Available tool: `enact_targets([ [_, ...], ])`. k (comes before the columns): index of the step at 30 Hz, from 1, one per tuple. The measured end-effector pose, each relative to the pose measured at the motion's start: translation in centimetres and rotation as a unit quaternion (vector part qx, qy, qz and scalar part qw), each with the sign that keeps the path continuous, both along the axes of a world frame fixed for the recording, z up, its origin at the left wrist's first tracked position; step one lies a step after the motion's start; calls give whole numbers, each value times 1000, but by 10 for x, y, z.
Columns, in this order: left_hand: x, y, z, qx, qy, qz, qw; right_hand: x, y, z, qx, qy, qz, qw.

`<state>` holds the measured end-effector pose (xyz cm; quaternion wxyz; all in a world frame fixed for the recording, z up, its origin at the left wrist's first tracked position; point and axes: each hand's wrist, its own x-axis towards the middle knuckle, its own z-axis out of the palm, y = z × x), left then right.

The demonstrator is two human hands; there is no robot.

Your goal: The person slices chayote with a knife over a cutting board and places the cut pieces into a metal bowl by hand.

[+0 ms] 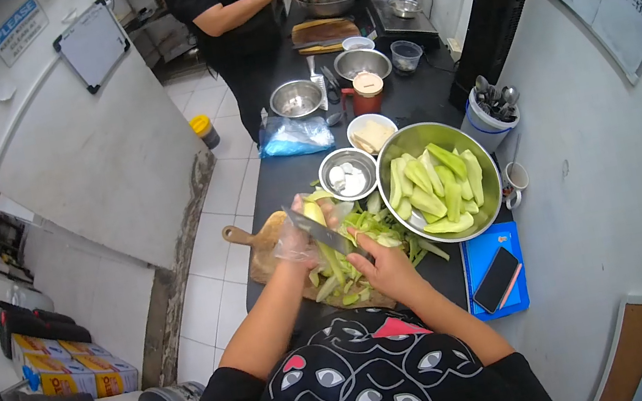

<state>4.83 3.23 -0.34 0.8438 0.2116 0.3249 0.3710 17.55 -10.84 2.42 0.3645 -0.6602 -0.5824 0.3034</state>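
My right hand is wrapped round the handle of a knife, whose blade points up and to the left. My left hand, in a clear plastic glove, holds a long pale green vegetable beside the blade. Green peelings lie heaped under and around both hands, over a wooden cutting board with a round-ended handle. Just right of the hands, a large steel bowl holds several peeled green vegetables.
Beyond my hands stand a small bowl with white pieces, a blue plastic bag, a red mug and steel bowls. A phone lies on a blue folder at right. A co-worker works at the far end.
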Motion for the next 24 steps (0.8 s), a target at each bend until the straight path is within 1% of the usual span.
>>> enact_targets([
  [1,-2,0,5,-9,-41,3,999,-1,-1,2,-9,-19,0,1000],
  [3,-3,1,11,-27,-62,9,998,-4,-4,7,-27,-58,0,998],
  [4,-4,1,12,-35,-73,11,997,-4,-5,6,-19,-64,1,998],
  [10,2,-8,28,1,-57,51,997,-4,-4,12,36,-122,-17,992],
  [12,4,-11,25,-13,-106,37,994,-5,-2,11,47,-130,-24,990],
  [13,5,-13,23,-20,-130,31,991,-5,-2,12,50,-127,-25,990],
  [16,6,-19,24,-11,-118,46,992,-7,-1,17,49,-121,-28,991],
  [19,9,-26,20,0,-113,83,990,-7,3,14,37,-118,-30,992],
  [21,10,-32,17,37,-129,79,988,-7,6,12,34,-105,-32,993],
  [24,8,-34,9,71,-151,52,985,-6,8,13,-9,-73,-28,997],
])
